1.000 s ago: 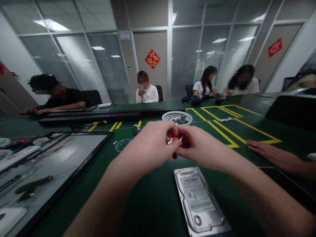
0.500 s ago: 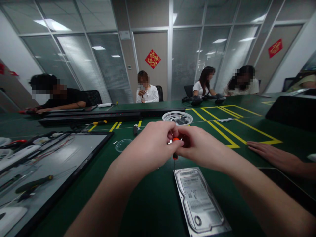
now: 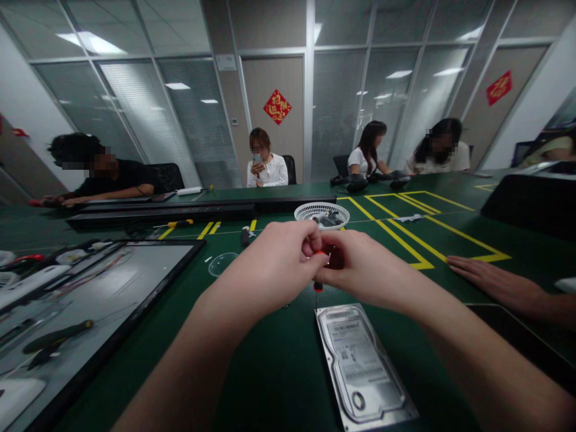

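In the head view, my left hand and my right hand meet in the middle, both closed round an orange-and-black screwdriver. It stands upright, its thin shaft pointing down at the far left corner of a hard drive. Most of the handle is hidden by my fingers, and I cannot tell whether the tip sits in a screw. The drive lies flat on the green table, label side up, between my forearms.
Left lies a flat panel bearing tools and cables. A white basket holds dark parts beyond my hands; a clear round dish is beside my left wrist. Another person's hand rests at the right. Several people sit across the table.
The whole view has shifted slightly. Both hands keep their hold on the screwdriver, with fingers in nearly the same place; the hard drive has not visibly moved on the table.
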Motion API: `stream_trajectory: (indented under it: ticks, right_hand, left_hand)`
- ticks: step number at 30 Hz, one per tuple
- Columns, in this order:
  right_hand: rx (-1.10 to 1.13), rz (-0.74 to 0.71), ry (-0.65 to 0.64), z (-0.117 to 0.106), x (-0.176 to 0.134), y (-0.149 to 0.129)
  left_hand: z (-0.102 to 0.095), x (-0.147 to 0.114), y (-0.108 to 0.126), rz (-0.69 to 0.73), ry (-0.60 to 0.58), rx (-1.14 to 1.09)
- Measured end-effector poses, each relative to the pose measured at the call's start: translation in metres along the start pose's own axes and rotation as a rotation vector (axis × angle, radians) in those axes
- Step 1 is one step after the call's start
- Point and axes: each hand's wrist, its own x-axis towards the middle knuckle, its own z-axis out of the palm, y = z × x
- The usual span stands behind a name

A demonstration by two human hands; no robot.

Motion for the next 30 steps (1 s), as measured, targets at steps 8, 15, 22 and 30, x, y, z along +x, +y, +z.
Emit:
stream_trajectory:
  ticks: [8, 15, 22, 30]
  right_hand:
    - [0.037, -0.042, -0.032, -0.0034, -0.0033, -0.0045]
    - [0.022, -0.024, -0.028, -0.002, -0.0026, -0.0014]
    - [0.068, -0.034, -0.004, -0.0033, -0.0016, -0.0043]
    - [-0.001, -0.023, 0.013, -0.0015, -0.0022, -0.0028]
  left_hand:
    - [-0.0009, -0.0005, -0.0009, 0.018, 0.007, -0.019]
    - [-0.0008, 0.0001, 0.0001, 0.014, -0.031, -0.024]
    - [-0.0002, -0.0001, 0.0002, 0.025, 0.02, -0.006]
    - [0.0004, -0.0002, -0.0023, 0.017, -0.009, 0.001]
